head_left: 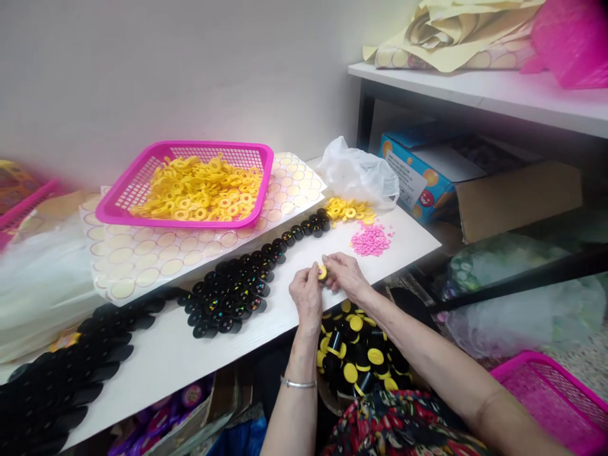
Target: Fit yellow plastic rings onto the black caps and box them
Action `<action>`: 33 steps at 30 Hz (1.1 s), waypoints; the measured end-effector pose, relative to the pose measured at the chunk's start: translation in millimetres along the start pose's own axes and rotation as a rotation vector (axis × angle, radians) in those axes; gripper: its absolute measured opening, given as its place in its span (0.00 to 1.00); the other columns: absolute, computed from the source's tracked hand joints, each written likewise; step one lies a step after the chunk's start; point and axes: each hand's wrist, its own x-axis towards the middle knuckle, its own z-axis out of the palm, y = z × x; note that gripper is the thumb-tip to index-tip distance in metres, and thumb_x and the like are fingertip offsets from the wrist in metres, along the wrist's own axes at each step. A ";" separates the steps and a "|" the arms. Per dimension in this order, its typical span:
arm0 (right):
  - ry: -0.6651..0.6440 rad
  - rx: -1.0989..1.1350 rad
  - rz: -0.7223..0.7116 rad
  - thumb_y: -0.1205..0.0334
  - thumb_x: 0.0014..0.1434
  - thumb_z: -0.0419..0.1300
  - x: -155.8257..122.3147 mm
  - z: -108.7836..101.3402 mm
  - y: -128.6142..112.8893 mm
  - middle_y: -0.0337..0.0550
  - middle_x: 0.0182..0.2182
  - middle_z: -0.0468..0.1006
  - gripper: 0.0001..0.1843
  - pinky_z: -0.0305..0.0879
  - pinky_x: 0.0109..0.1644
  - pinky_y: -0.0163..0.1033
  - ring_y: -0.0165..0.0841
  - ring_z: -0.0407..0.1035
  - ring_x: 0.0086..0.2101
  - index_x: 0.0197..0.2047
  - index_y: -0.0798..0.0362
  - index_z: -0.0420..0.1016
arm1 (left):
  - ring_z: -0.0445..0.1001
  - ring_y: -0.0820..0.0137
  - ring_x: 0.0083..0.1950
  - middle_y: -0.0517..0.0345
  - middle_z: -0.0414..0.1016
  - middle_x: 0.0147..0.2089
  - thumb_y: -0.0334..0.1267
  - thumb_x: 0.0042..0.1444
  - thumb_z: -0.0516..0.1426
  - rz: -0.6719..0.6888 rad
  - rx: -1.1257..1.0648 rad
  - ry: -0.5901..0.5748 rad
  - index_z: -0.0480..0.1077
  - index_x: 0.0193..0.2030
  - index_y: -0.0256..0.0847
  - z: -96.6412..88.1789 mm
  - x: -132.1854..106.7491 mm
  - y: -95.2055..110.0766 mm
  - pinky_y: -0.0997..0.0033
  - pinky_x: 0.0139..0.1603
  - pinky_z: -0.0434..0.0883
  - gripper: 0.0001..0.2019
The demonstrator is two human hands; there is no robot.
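Right now both hands meet above the worktop [332, 278] edge: the left hand [306, 294] and right hand [344, 273] each pinch the small yellow ring [322, 272] between fingertips, grip clamped on it from opposite sides, black caps [237, 291] lying just left

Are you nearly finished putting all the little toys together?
Not yet. Done: a pile of black pieces with yellow tops on the lap. Now: left hand and right hand hold one yellow ring. Left: rows of black pieces, a basket of rings and pink bits.
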 end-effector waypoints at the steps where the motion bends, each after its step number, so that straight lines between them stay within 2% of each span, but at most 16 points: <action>1: 0.002 0.002 -0.004 0.46 0.46 0.62 -2.2 0.7 -0.7 0.33 0.19 0.68 0.23 0.53 0.12 0.26 0.22 0.60 0.14 0.36 0.56 0.64 | 0.63 0.77 0.24 0.61 0.67 0.22 0.47 0.47 0.58 0.007 0.005 -0.006 0.72 0.26 0.34 0.2 0.8 1.9 0.77 0.25 0.61 0.15; 4: 0.014 0.007 -0.014 0.49 0.42 0.65 -6.5 3.2 -1.9 0.31 0.20 0.67 0.24 0.51 0.12 0.25 0.21 0.58 0.15 0.37 0.54 0.63 | 0.63 0.77 0.24 0.60 0.70 0.24 0.43 0.45 0.59 -0.005 -0.034 -0.041 0.73 0.27 0.34 0.6 2.7 6.3 0.77 0.26 0.62 0.11; 8: 0.016 -0.042 -0.012 0.51 0.47 0.60 -5.8 6.5 0.1 0.30 0.17 0.63 0.15 0.48 0.12 0.25 0.20 0.54 0.14 0.31 0.54 0.64 | 0.63 0.77 0.23 0.61 0.70 0.22 0.44 0.44 0.60 -0.029 -0.093 -0.089 0.73 0.25 0.33 0.2 5.9 6.7 0.78 0.25 0.61 0.14; 11: 0.046 -0.074 -0.008 0.53 0.48 0.59 -4.0 7.4 3.1 0.30 0.16 0.62 0.13 0.48 0.12 0.25 0.20 0.52 0.14 0.29 0.54 0.65 | 0.61 0.78 0.22 0.63 0.67 0.19 0.46 0.43 0.62 -0.057 -0.078 -0.097 0.71 0.22 0.33 -0.8 8.4 3.2 0.78 0.23 0.59 0.15; 13: 0.060 -0.064 0.010 0.54 0.47 0.59 -4.3 7.2 4.7 0.31 0.17 0.64 0.13 0.49 0.12 0.25 0.20 0.53 0.14 0.31 0.54 0.65 | 0.63 0.77 0.22 0.62 0.68 0.20 0.46 0.43 0.62 -0.067 -0.059 -0.094 0.71 0.23 0.33 -1.4 7.6 -0.5 0.78 0.23 0.60 0.14; 16: 0.043 -0.010 0.049 0.53 0.46 0.61 -6.6 6.5 6.0 0.31 0.19 0.66 0.16 0.53 0.14 0.26 0.21 0.56 0.15 0.34 0.54 0.66 | 0.68 0.74 0.28 0.58 0.73 0.26 0.46 0.47 0.59 -0.019 -0.017 -0.072 0.74 0.29 0.35 -0.5 1.5 -6.1 0.76 0.29 0.65 0.14; 20: 0.014 0.014 0.046 0.51 0.46 0.63 -8.2 5.4 6.6 0.32 0.20 0.66 0.17 0.56 0.16 0.26 0.21 0.59 0.17 0.32 0.55 0.66 | 0.70 0.72 0.33 0.56 0.74 0.30 0.46 0.52 0.56 0.088 0.050 -0.012 0.74 0.30 0.37 3.7 -6.9 -8.4 0.75 0.36 0.67 0.13; 26: -0.038 -0.004 0.064 0.49 0.46 0.62 -4.4 1.4 6.1 0.33 0.18 0.67 0.18 0.57 0.16 0.27 0.22 0.60 0.16 0.28 0.55 0.65 | 0.68 0.73 0.32 0.56 0.72 0.31 0.45 0.53 0.55 0.039 -0.044 -0.107 0.73 0.31 0.37 -3.3 -7.9 -4.2 0.76 0.33 0.65 0.13; 28: -0.063 -0.025 0.055 0.49 0.47 0.61 -2.6 -0.2 5.2 0.32 0.16 0.66 0.17 0.54 0.14 0.27 0.21 0.57 0.14 0.28 0.55 0.65 | 0.67 0.75 0.31 0.57 0.72 0.33 0.41 0.50 0.57 0.034 -0.077 -0.167 0.74 0.36 0.37 -8.8 -7.8 -3.6 0.76 0.32 0.65 0.11; 30: -0.084 -0.026 0.051 0.50 0.46 0.62 -1.5 -1.0 4.1 0.31 0.13 0.65 0.16 0.48 0.13 0.27 0.21 0.53 0.12 0.27 0.55 0.66 | 0.64 0.76 0.29 0.58 0.71 0.34 0.36 0.43 0.61 0.054 -0.064 -0.221 0.73 0.41 0.38 -12.6 -7.8 -4.2 0.77 0.31 0.63 0.15; 33: -0.062 0.057 0.049 0.53 0.42 0.64 -1.7 -1.0 1.8 0.30 0.13 0.65 0.15 0.45 0.14 0.27 0.20 0.51 0.13 0.25 0.55 0.65 | 0.60 0.79 0.26 0.60 0.70 0.33 0.33 0.38 0.64 0.088 0.008 -0.231 0.74 0.39 0.38 -13.2 -7.7 -7.3 0.78 0.28 0.61 0.17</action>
